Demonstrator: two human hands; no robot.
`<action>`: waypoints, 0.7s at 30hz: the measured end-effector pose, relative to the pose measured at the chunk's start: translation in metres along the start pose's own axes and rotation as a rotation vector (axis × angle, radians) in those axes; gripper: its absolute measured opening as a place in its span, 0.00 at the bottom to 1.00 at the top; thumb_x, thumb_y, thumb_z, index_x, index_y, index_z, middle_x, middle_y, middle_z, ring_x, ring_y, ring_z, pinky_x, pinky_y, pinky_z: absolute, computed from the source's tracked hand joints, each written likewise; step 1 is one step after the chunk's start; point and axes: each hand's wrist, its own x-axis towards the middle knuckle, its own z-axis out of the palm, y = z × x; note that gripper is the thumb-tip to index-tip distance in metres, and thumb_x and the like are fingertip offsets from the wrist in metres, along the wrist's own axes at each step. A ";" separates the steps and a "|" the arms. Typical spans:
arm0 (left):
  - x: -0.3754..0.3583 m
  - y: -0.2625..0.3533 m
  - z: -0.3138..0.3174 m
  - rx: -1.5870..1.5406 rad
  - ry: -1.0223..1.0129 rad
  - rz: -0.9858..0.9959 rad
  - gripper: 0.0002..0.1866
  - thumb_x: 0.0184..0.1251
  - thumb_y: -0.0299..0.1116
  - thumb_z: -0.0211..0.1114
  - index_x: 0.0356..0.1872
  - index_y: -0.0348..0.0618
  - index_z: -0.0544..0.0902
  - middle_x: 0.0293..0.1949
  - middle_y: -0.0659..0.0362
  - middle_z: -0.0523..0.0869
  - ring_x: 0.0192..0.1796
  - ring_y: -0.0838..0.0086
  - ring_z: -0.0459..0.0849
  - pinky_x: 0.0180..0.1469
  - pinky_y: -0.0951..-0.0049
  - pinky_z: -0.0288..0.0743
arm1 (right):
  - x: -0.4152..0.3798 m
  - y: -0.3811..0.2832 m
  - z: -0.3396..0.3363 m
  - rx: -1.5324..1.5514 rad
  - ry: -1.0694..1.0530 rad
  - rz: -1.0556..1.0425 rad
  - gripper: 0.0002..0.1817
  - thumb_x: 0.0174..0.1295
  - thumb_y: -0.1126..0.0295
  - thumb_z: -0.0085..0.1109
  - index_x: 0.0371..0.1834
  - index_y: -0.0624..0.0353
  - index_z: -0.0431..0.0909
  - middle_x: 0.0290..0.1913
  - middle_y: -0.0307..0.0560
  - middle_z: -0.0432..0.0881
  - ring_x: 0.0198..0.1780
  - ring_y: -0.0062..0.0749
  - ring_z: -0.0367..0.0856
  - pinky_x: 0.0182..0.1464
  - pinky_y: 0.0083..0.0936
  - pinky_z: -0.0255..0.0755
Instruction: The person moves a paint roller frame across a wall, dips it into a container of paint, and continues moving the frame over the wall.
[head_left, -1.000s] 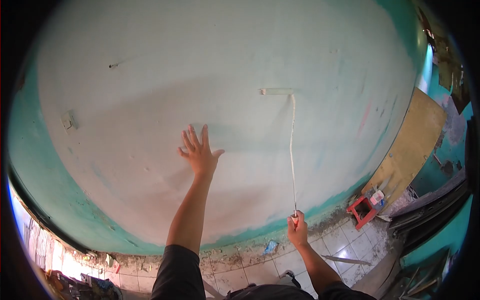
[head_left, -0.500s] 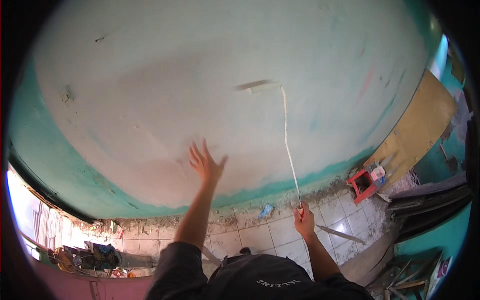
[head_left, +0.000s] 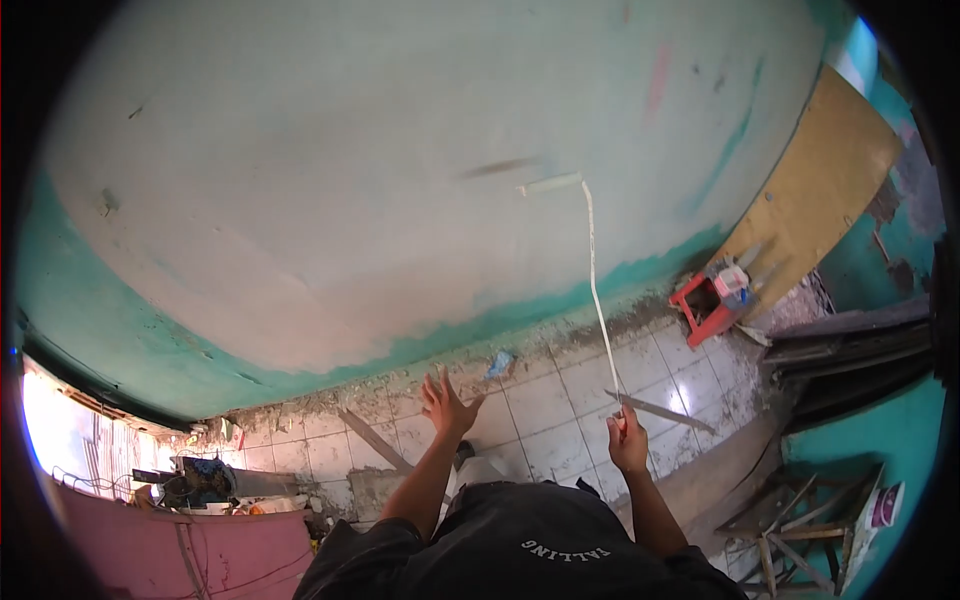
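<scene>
My right hand (head_left: 627, 440) grips the bottom end of a long thin pole. The pole runs up to a paint roller (head_left: 551, 184), whose head now stands off the whitish wall (head_left: 330, 190), with its shadow a little to its left. My left hand (head_left: 445, 405) is open with fingers spread, held in the air over the tiled floor and clear of the wall. The wall is pale over most of its face, with a teal band along its foot and left side.
A red stool (head_left: 702, 303) with a small container on it stands by the wall foot at the right, next to a leaning brown board (head_left: 820, 200). Debris and a blue scrap (head_left: 499, 364) lie along the wall base on the white tile floor (head_left: 560, 400). Wooden pieces lie at the lower right.
My left hand has come off the wall and dropped down toward the floor. The view has tilted downward and back, and the roller has lifted away from the wall.
</scene>
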 end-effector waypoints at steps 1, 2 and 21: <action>-0.008 0.008 0.008 0.002 0.012 0.007 0.62 0.54 0.61 0.81 0.86 0.63 0.51 0.86 0.44 0.41 0.86 0.39 0.42 0.72 0.17 0.53 | -0.004 0.010 -0.012 -0.027 0.015 -0.002 0.24 0.72 0.68 0.66 0.68 0.63 0.74 0.42 0.57 0.90 0.41 0.55 0.91 0.41 0.42 0.84; -0.015 0.016 0.015 0.008 -0.001 0.013 0.62 0.54 0.61 0.81 0.86 0.63 0.51 0.86 0.44 0.41 0.86 0.39 0.42 0.72 0.17 0.53 | -0.007 0.018 -0.025 -0.031 0.018 0.012 0.24 0.72 0.68 0.66 0.68 0.63 0.74 0.42 0.57 0.90 0.41 0.55 0.91 0.41 0.42 0.84; 0.012 0.167 0.159 0.071 -0.240 0.002 0.61 0.55 0.65 0.78 0.85 0.58 0.53 0.86 0.42 0.41 0.86 0.37 0.42 0.71 0.17 0.54 | 0.045 0.165 -0.123 -0.276 -0.022 0.506 0.22 0.67 0.59 0.68 0.62 0.47 0.78 0.37 0.54 0.90 0.41 0.59 0.90 0.43 0.50 0.82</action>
